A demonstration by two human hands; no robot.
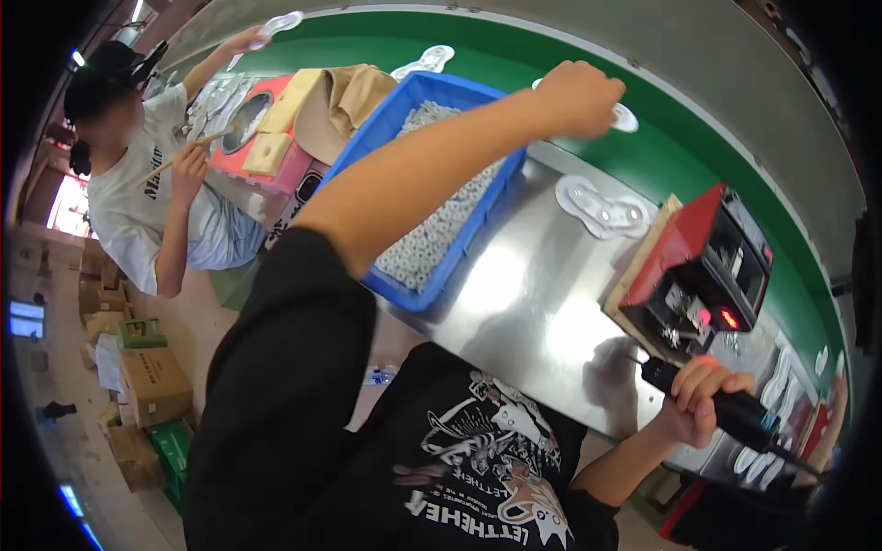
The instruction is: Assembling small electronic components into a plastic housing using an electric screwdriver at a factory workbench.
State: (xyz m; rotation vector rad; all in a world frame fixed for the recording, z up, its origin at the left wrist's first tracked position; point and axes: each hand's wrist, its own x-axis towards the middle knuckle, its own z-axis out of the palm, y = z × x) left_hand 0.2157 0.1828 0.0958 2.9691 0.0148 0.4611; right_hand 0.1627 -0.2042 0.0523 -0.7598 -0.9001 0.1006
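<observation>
Apparently fetching white part [626, 118] with curled left hand [579, 99] at one o'clock, cannot tell if gripped, holding black screwdriver [742, 418] in right hand [706, 397] at four; likely must draw part nearer.

Gripping a black screwdriver [742, 418] by the tabletop's [542, 266] near edge

Holds it in the right hand [703, 399], near a red-and-black box [666, 248]. Extends the left hand [579, 99] past the far edge, over a green belt [684, 151], beside a white piece [626, 118], perhaps touching it. Has, farther left, a blue bin [404, 294] of small pale parts [432, 239] spanning near edge toward far.
</observation>
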